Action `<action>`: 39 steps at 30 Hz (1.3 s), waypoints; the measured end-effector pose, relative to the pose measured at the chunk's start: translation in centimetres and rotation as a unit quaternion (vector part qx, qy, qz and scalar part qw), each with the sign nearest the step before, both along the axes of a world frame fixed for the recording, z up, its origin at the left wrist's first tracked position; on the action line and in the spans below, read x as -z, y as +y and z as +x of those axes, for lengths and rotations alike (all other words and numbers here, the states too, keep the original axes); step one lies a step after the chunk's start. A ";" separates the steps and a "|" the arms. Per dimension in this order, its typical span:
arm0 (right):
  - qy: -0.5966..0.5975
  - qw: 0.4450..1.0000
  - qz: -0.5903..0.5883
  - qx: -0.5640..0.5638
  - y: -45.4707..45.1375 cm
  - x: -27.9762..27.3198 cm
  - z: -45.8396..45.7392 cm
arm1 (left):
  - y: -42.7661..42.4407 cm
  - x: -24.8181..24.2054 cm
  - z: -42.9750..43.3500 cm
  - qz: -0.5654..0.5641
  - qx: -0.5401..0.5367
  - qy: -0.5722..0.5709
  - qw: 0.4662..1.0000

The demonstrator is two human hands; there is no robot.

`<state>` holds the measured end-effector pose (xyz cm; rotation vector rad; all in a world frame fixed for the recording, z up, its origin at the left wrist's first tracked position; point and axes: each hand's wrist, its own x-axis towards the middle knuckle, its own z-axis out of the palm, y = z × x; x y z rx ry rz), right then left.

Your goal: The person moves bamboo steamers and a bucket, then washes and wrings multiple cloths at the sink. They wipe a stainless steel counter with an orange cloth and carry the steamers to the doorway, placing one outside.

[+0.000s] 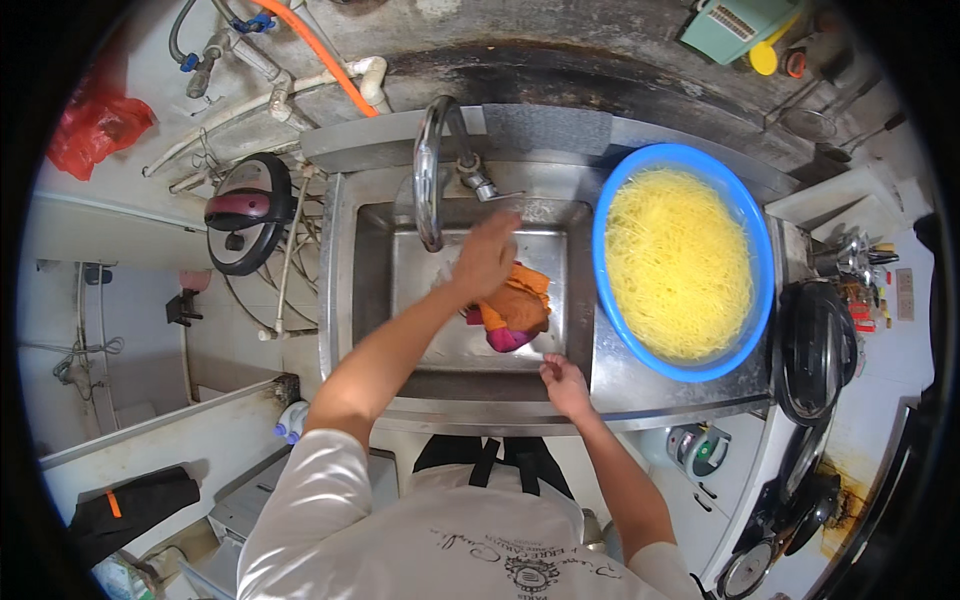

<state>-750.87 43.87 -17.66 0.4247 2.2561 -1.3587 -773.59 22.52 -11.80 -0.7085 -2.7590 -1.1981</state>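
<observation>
My left hand is raised over the stainless steel sink, just below the faucet's lever, fingers extended and slightly blurred. Whether it touches the lever cannot be told. The curved metal spout stands to its left. A wet-looking orange and magenta cloth lies bunched in the basin, partly behind that hand. My right hand hovers near the basin's front right corner, its fingers curled, with no object visible in it. A blue plastic basin full of thin yellow shreds sits on the counter to the right.
A rice cooker or pressure cooker lid is left of the sink, beside pipes. Black pans and metal utensils stand at the right. A green container is at the upper right, and a red plastic bag hangs upper left.
</observation>
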 end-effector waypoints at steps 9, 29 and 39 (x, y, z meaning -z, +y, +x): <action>-0.039 0.931 0.321 -0.171 -6.5 9.7 -14.2 | -10.0 2.2 9.6 0.074 -0.070 -0.362 0.927; 0.305 0.921 0.045 -0.238 -9.6 -3.7 -11.8 | -11.6 1.3 7.8 -0.120 0.075 -0.112 0.984; -0.091 0.873 -0.389 0.281 -12.3 -2.5 -14.0 | -7.8 -4.6 5.4 0.171 -0.009 -0.290 0.942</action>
